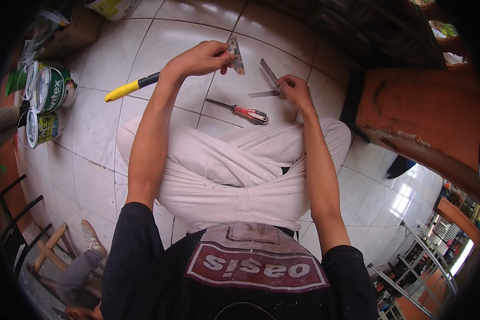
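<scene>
My left hand (200,58) is closed on a worn metal plate (235,55) with screw holes and rusty, paint-like specks, gripping it by its left side. To the right, my right hand (296,90) pinches two flat grey metal strips (270,72) that meet at an angle in the fingers; whether they are joined is hidden. A screwdriver (249,114) with a red and white handle lies on the tiles between my hands and my crossed legs. Beside my left forearm lies a tool with a yellow and black handle (133,89); its head is hidden behind the arm.
Several paint buckets (49,89) stand at the left on the white tiled floor (189,37). An orange block-like structure (416,117) rises at the right. Another person's shoe (92,237) and a wooden stool (50,245) are at the lower left. A metal frame (418,256) stands lower right.
</scene>
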{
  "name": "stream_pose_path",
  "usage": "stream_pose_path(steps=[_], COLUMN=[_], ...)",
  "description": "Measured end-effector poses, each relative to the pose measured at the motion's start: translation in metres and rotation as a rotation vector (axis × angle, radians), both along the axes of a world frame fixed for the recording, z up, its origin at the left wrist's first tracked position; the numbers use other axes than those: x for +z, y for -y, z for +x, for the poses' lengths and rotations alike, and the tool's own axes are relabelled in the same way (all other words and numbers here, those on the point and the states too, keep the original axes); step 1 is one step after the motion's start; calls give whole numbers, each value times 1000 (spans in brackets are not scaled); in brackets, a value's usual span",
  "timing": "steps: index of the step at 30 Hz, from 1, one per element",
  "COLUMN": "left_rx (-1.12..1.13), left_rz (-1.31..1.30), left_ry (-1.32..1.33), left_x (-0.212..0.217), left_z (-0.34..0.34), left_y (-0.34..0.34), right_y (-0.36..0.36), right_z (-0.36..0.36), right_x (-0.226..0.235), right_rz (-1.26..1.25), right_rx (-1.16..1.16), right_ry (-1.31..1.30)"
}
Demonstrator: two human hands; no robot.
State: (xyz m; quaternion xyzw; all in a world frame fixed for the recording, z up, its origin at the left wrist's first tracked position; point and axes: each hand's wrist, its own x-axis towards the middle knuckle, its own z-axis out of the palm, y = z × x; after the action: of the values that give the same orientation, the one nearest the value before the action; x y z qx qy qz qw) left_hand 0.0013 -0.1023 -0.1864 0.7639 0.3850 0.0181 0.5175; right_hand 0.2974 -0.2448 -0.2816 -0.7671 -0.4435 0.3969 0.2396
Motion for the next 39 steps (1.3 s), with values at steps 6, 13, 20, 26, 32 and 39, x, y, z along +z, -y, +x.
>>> stream_pose_path(steps=[6, 13, 20, 26, 32, 39], left_rx=[69, 76, 74, 68, 68, 76], left_rz=[123, 117, 130, 111, 129, 116], left_ry=[44, 9, 2, -3, -75, -11], left_x=[2, 9, 8, 3, 7, 13], left_z=[-1, 2, 2, 4, 4, 18], left_y=[2, 7, 6, 7, 9, 9], right_y=[30, 46, 39, 33, 36, 36], right_z=[-13, -36, -30, -24, -21, -19], right_x=[5, 0, -7, -16, -31, -35], right_rz=[169, 16, 8, -40, -20, 6], right_rx=[29, 37, 58, 73, -8, -94], right_ry=[482, 449, 421, 312, 254, 208])
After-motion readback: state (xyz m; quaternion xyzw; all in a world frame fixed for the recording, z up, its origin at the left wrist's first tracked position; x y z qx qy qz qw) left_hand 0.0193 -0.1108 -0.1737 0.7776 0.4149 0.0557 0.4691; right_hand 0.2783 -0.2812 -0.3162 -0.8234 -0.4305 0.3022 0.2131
